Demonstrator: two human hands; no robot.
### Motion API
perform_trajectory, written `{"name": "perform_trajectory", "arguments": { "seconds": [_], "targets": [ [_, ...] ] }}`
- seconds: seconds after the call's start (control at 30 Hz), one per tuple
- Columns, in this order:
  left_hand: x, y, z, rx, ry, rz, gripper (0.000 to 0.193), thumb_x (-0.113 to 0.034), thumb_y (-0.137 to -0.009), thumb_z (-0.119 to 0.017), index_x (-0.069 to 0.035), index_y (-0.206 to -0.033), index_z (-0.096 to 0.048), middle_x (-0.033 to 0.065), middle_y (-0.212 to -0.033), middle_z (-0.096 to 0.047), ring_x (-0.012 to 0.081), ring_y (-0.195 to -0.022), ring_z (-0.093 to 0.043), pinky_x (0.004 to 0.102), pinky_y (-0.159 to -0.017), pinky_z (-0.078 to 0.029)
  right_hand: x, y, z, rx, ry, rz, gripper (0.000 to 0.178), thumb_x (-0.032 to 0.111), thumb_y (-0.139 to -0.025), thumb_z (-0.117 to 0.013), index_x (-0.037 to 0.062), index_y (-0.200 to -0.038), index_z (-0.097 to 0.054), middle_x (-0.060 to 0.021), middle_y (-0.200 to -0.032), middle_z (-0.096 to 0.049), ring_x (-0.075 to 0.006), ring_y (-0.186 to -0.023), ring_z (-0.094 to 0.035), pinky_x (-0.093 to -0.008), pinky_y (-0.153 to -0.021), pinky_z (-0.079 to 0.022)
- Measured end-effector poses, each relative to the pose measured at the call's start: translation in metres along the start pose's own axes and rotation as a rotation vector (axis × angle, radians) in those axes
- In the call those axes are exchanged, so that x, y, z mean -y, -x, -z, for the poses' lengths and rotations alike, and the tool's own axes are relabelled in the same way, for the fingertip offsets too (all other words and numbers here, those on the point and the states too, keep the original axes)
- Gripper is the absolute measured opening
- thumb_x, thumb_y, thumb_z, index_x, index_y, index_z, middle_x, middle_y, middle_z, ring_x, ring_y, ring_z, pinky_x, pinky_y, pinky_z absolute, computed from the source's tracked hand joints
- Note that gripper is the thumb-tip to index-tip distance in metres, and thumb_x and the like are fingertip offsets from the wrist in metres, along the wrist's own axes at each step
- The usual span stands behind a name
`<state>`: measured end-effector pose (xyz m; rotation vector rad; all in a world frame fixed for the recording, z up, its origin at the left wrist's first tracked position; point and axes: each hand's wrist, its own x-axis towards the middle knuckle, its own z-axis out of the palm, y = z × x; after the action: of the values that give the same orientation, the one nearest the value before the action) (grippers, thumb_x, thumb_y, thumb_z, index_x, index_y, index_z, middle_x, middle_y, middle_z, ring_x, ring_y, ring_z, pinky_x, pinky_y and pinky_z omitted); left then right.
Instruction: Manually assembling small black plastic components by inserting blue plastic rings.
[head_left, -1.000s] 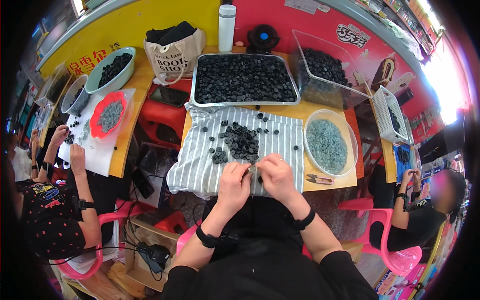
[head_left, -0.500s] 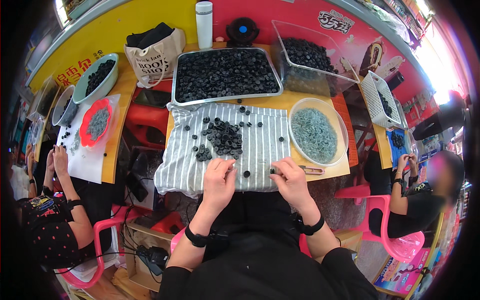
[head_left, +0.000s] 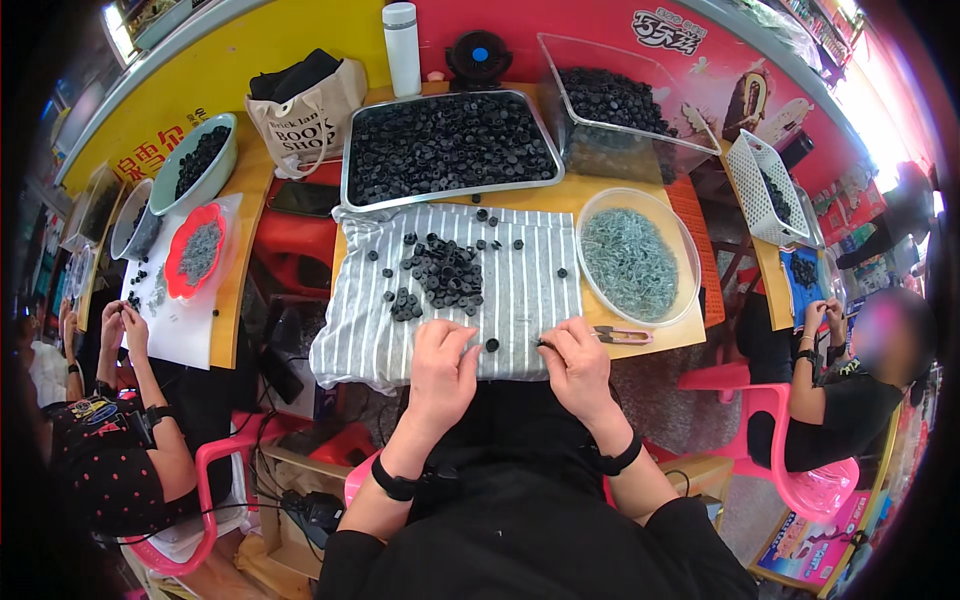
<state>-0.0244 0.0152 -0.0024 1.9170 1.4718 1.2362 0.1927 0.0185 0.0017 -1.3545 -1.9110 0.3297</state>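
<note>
My left hand [head_left: 443,372] is closed at the near edge of the grey-and-white striped cloth [head_left: 372,340], thumb against fingers; anything in the pinch is hidden. To its right, my right hand [head_left: 580,368] pinches a small black round part [head_left: 543,344] at its fingertips. Between the hands a single black cap-like piece [head_left: 491,345] lies on the cloth. Farther back is a heap of small black round pieces [head_left: 447,275], with several loose ones around it. Just right of my right hand lies a pair of thread snips [head_left: 620,336].
A round tub [head_left: 691,285] of small translucent pieces stands at the right. Behind the cloth are a metal tray [head_left: 350,180] heaped with black parts and a clear bin [head_left: 610,140]. A white bottle [head_left: 403,55], fan [head_left: 479,58] and cloth bag [head_left: 305,115] stand behind. People work at both sides.
The view has shifted slightly. My right hand has turned a little, its black part still pinched. My left hand stays almost in place; the heap looks unchanged.
</note>
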Motion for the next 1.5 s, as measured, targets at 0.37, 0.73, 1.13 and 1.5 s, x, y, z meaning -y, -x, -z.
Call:
{"name": "perform_trajectory", "arguments": {
  "seconds": [0.37,0.73,1.13,1.5],
  "targets": [
    [-0.009,0.004,-0.02,0.046,-0.277,-0.215,0.03,0.001,-0.075,-0.067,0.003,-0.105,-0.067,0.0154,-0.103,-0.06,0.035,-0.099,-0.055,0.0443,-0.084,-0.048,-0.004,0.002,-0.007,-0.095,-0.005,0.181,0.016,-0.004,-0.075,-0.071,0.0029,-0.087,-0.063,-0.0113,-0.089,-0.064,-0.0324,-0.08,-0.062,-0.0403,-0.07,-0.05],
    [-0.022,0.011,-0.017,0.288,-0.284,-0.314,0.036,0.005,-0.069,-0.062,0.005,-0.105,-0.067,0.0145,-0.099,-0.062,0.0339,-0.092,-0.057,0.0413,-0.078,-0.051,-0.01,0.007,-0.013,-0.179,-0.11,0.138,0.016,-0.006,-0.077,-0.072,0.002,-0.091,-0.066,-0.0107,-0.089,-0.065,-0.0294,-0.077,-0.062,-0.036,-0.068,-0.05],
    [-0.013,0.005,-0.004,0.227,1.627,0.751,0.027,-0.006,-0.1,-0.062,0.005,-0.124,-0.066,0.0115,-0.106,-0.072,0.0165,-0.092,-0.067,0.0279,-0.084,-0.054,0.055,0.019,0.008,-0.191,-0.51,-0.023,0.024,-0.011,-0.082,-0.069,0.0011,-0.102,-0.065,-0.0095,-0.096,-0.064,-0.0163,-0.077,-0.061,-0.0266,-0.065,-0.048],
    [-0.015,0.011,-0.008,0.278,1.698,0.764,0.024,-0.007,-0.1,-0.062,0.005,-0.121,-0.067,0.0109,-0.107,-0.072,0.0148,-0.094,-0.066,0.0285,-0.084,-0.053,0.06,0.009,-0.005,-0.28,-0.328,0.125,0.02,-0.009,-0.079,-0.074,-0.002,-0.098,-0.067,-0.0136,-0.092,-0.066,-0.0287,-0.079,-0.064,-0.0349,-0.067,-0.052]
  ]
}}
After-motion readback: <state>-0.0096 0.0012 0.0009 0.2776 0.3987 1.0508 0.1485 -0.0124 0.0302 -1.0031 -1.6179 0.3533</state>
